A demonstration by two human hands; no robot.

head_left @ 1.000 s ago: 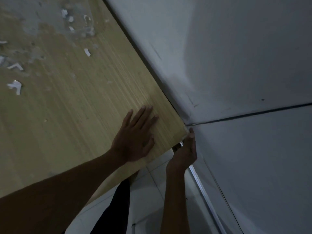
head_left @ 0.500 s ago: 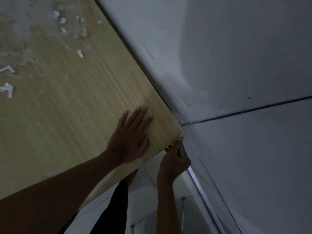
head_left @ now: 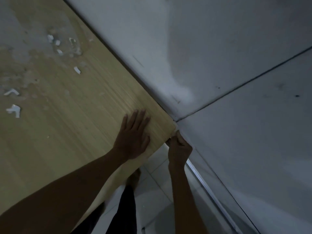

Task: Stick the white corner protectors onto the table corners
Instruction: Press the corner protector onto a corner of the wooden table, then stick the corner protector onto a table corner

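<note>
The wooden table runs to a corner against the white walls. My left hand lies flat on the tabletop just left of that corner, fingers spread, holding nothing. My right hand comes up from below the table edge with its fingers curled and pinched at the corner. A small pale piece, the white corner protector, shows at the corner tip just above my fingertips; most of it is hidden by the hand. More loose white corner protectors lie on the tabletop at far left.
Several small white scraps and dull smudges are scattered over the far part of the tabletop. Two white walls meet right behind the corner. Below are the pale tiled floor, a metal rail and my dark trouser leg.
My right hand has shifted from pressing its thumb on the corner to a curled, pinching grip just below it. My left hand stays flat. The view has tilted slightly.
</note>
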